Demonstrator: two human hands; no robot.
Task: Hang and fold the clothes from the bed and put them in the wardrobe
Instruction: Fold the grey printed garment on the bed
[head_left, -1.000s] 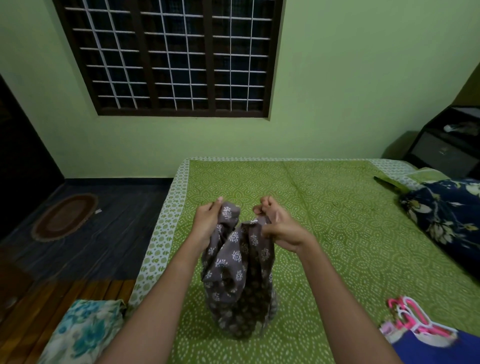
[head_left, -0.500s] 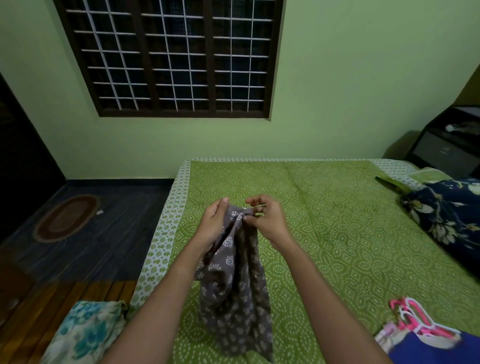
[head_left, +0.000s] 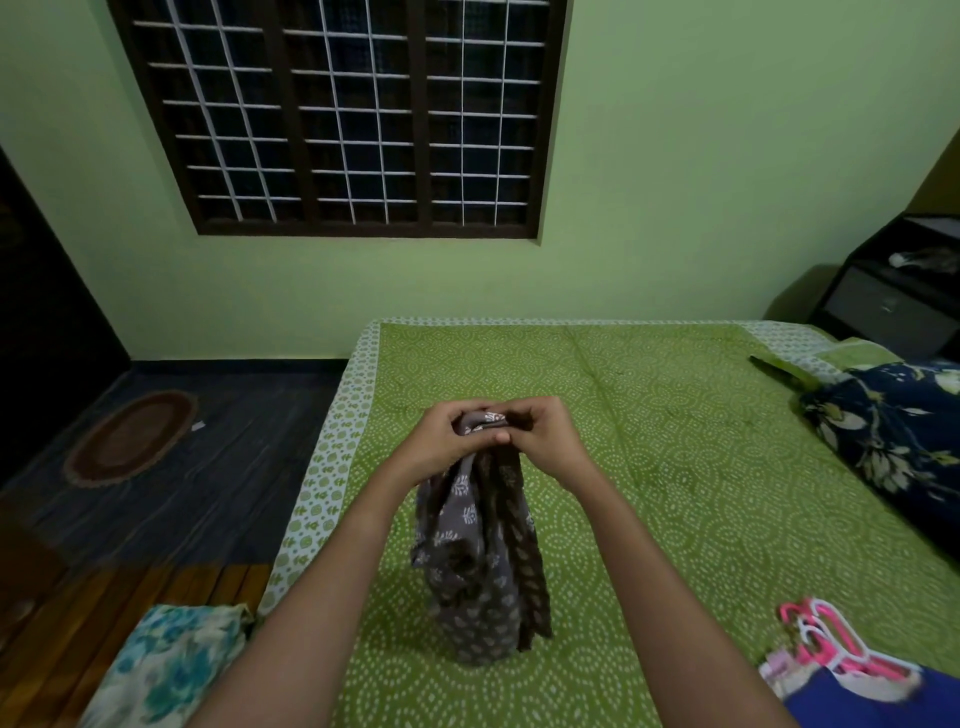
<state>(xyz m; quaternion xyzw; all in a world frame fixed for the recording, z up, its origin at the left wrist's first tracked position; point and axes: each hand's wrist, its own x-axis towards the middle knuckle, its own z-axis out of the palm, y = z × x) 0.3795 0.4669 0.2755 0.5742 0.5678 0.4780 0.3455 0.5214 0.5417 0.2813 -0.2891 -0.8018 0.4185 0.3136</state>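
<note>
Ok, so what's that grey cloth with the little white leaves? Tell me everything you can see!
The grey-brown cloth is soft, thin-looking fabric printed with small white leaf shapes. Its top is bunched where the left hand and the right hand grip it side by side. It hangs down in loose folds over the green bedspread, and its bottom seems to touch it. What kind of garment it is cannot be told.

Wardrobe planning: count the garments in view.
3: grey printed garment held over the bed; teal floral garment beside its near-left corner; blue garment bottom right by pink hangers. Others may be hidden.
</note>
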